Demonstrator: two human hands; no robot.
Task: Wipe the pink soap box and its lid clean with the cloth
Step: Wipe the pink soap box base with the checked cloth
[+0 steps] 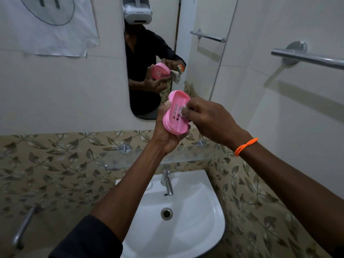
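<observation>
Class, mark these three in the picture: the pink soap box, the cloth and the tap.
pink soap box (pixel 174 125): head view, on its lower rim.
cloth (pixel 182 111): head view, on the white wad pressed inside the box.
tap (pixel 168 185): head view, on its spout.

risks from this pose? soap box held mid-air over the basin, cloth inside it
1. The left hand holds the pink soap box tilted, from below, above the sink; a hard push from the cloth could knock it loose into the basin.
2. The cloth is bunched small under the right hand over the drain slots; it may snag there and miss the corners.
3. No separate lid is visible, so it could go unwiped.
</observation>
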